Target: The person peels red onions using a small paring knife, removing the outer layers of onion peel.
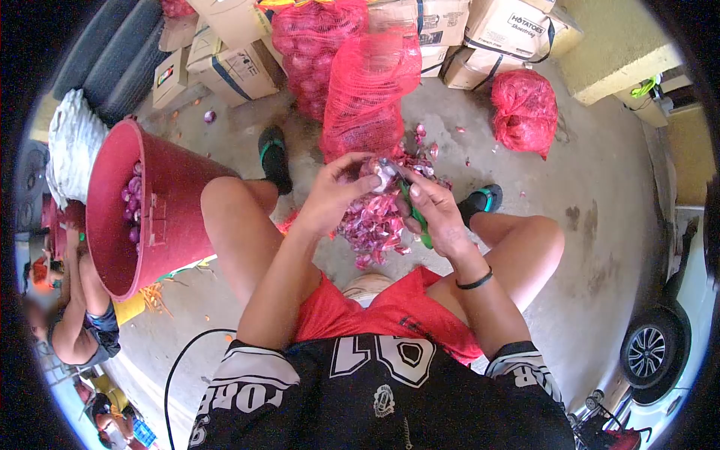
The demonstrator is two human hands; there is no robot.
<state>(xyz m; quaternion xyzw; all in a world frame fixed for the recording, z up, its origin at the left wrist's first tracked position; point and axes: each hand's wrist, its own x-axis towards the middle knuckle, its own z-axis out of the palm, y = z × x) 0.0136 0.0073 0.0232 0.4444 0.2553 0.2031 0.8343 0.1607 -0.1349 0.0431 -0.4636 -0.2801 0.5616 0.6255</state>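
Observation:
My left hand (335, 193) is closed around a red onion (382, 175), held up in front of my knees. In my right hand (442, 215) is a small green-handled knife (420, 223), its blade end right at the onion. Much of the blade is hidden by my fingers and the onion. Below both hands, a heap of purple onion skins (373, 230) lies on the concrete floor between my feet. An open red mesh sack (364, 112) stands just beyond the heap.
A big red tub (180, 217) with onions inside stands at my left. Full onion sacks (311, 56) and cardboard boxes (240, 71) line the back; another red sack (525, 111) lies right. Another person (75, 322) sits far left. A car wheel (647, 352) shows at right.

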